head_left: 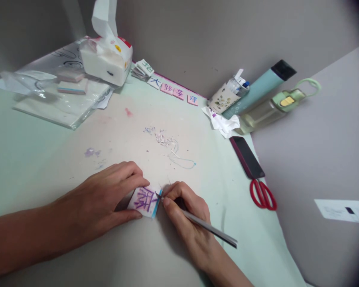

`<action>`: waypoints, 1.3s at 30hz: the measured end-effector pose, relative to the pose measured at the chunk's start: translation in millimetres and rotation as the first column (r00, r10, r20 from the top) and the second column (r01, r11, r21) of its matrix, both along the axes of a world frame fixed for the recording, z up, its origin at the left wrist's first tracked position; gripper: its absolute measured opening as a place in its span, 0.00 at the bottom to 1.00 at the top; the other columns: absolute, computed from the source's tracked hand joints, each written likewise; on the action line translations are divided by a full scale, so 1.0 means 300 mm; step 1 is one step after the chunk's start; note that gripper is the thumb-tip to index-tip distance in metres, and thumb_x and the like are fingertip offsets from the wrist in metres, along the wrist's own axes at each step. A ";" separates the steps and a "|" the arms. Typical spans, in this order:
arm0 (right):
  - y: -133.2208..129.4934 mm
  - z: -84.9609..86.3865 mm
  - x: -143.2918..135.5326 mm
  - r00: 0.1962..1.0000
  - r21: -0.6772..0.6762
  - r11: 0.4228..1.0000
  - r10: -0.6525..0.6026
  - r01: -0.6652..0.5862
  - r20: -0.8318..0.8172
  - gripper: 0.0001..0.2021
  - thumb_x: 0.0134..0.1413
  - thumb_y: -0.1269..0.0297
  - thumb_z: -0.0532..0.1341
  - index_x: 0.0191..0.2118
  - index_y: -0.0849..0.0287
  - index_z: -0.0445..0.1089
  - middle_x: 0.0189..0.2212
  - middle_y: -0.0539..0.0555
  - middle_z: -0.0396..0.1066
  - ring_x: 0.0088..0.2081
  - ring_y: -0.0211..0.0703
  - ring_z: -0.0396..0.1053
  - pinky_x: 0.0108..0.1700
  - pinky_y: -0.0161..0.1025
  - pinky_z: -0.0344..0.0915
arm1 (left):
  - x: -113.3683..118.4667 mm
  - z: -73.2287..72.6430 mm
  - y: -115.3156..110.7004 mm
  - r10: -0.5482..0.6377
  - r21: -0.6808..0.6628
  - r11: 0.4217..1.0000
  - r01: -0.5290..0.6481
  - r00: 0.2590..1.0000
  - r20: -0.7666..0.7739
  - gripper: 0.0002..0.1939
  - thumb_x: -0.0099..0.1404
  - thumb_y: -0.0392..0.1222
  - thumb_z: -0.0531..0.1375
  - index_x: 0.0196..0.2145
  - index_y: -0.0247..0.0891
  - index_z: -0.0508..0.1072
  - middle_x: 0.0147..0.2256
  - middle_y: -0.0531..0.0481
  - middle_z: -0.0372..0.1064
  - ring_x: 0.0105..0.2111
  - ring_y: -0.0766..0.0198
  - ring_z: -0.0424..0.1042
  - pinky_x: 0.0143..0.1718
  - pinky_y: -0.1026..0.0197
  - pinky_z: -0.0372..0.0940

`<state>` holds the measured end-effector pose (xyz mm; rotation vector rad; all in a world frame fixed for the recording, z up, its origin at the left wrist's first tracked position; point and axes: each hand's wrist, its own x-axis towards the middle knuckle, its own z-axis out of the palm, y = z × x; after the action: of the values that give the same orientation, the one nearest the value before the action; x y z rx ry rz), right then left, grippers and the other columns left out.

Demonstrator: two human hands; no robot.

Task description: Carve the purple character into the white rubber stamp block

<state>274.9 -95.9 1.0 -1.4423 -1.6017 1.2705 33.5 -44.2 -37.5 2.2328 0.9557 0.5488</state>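
Observation:
Between the thumb and fingers of my left hand (116, 195) is a small rubber carving block (142, 202), flat on the table, with a purple character drawn on its pale face and a blue layer along its right edge. My right hand (187, 217) pinches a slim grey craft knife (211, 228), whose tip touches the block near that blue edge. Beyond the hands lie carving shavings (164, 139) and a thin, curled blue strip (184, 161).
At the back stand a tissue pack (106, 59), a row of character blocks (178, 93), a pen cup (224, 97) and a bottle (272, 109). On the right lie a crumpled tissue (223, 122), a phone (247, 156) and red scissors (262, 195). Spare blocks (72, 86) rest at left.

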 end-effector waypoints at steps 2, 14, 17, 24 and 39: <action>0.003 0.001 -0.001 1.000 -0.005 1.000 0.005 -0.005 -0.005 0.11 0.73 0.62 0.57 0.34 0.55 0.63 0.33 0.48 0.68 0.34 0.39 0.62 0.36 0.38 0.58 | 0.001 0.001 -0.001 0.003 0.000 1.000 -0.003 1.000 -0.001 0.18 0.68 0.44 0.67 0.53 0.51 0.70 0.51 0.56 0.69 0.49 0.56 0.71 0.49 0.59 0.64; 0.010 0.005 -0.004 1.000 -0.015 1.000 0.005 -0.006 -0.018 0.11 0.70 0.62 0.58 0.33 0.55 0.64 0.31 0.49 0.68 0.32 0.39 0.62 0.35 0.38 0.59 | 0.000 0.008 -0.003 0.011 -0.018 1.000 -0.011 1.000 0.000 0.16 0.68 0.45 0.66 0.52 0.50 0.71 0.50 0.54 0.70 0.49 0.55 0.72 0.49 0.58 0.66; 0.008 0.004 -0.004 1.000 -0.025 1.000 -0.019 0.018 -0.024 0.11 0.69 0.62 0.59 0.33 0.55 0.65 0.31 0.49 0.69 0.32 0.39 0.63 0.35 0.37 0.59 | 0.000 0.008 -0.004 0.008 -0.021 1.000 -0.008 1.000 -0.002 0.16 0.68 0.44 0.66 0.52 0.51 0.71 0.51 0.54 0.70 0.49 0.55 0.71 0.50 0.58 0.65; 0.005 -0.001 -0.007 0.999 -0.025 0.999 -0.045 0.045 -0.022 0.11 0.69 0.62 0.60 0.32 0.55 0.66 0.30 0.48 0.69 0.31 0.38 0.63 0.34 0.37 0.59 | 0.006 0.007 -0.001 0.012 -0.015 1.000 -0.012 1.000 -0.004 0.16 0.68 0.44 0.66 0.52 0.50 0.71 0.50 0.54 0.70 0.49 0.55 0.72 0.49 0.58 0.65; 0.031 -0.009 0.013 0.993 0.029 0.993 -0.111 0.113 -0.036 0.08 0.58 0.65 0.67 0.29 0.56 0.72 0.32 0.53 0.74 0.33 0.42 0.68 0.34 0.39 0.61 | 0.003 0.002 -0.003 0.026 -0.025 0.999 -0.026 0.999 -0.021 0.16 0.67 0.45 0.66 0.52 0.51 0.73 0.50 0.54 0.72 0.48 0.54 0.72 0.48 0.58 0.66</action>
<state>278.9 -86.8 -1.7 -1.4626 -1.4904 1.1948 34.3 -45.1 -37.0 2.2100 0.9982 0.5238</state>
